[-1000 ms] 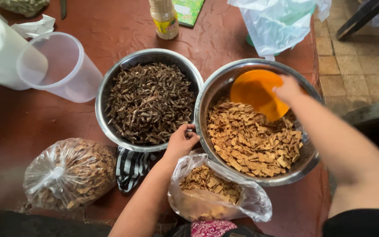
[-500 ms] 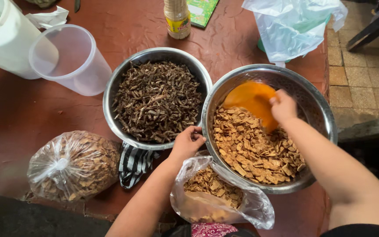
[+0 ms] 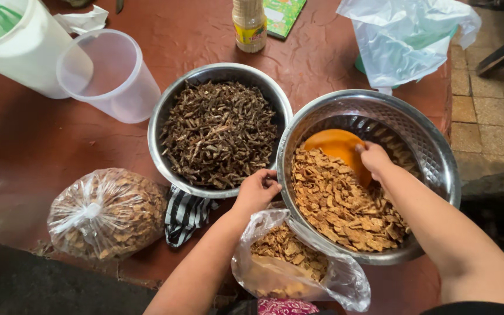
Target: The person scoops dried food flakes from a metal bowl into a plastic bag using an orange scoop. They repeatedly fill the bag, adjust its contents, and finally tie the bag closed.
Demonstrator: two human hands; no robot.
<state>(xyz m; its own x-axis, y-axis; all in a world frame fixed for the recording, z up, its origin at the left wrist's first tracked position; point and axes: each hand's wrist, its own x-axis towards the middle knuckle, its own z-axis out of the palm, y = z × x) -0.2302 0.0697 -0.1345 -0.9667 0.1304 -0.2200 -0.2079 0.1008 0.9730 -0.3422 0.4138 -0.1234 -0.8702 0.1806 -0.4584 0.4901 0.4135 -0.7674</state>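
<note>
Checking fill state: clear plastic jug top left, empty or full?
Empty. The clear plastic jug lies tipped toward the camera, and only its bare inner wall and the red-brown table show through it.

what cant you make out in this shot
Head view only:
- orange scoop: lower part hidden by the right hand and the tan chips.
- left hand: fingertips curl over the clear bag rim, grip unclear.
- white jug: cut by the frame's left edge.
</note>
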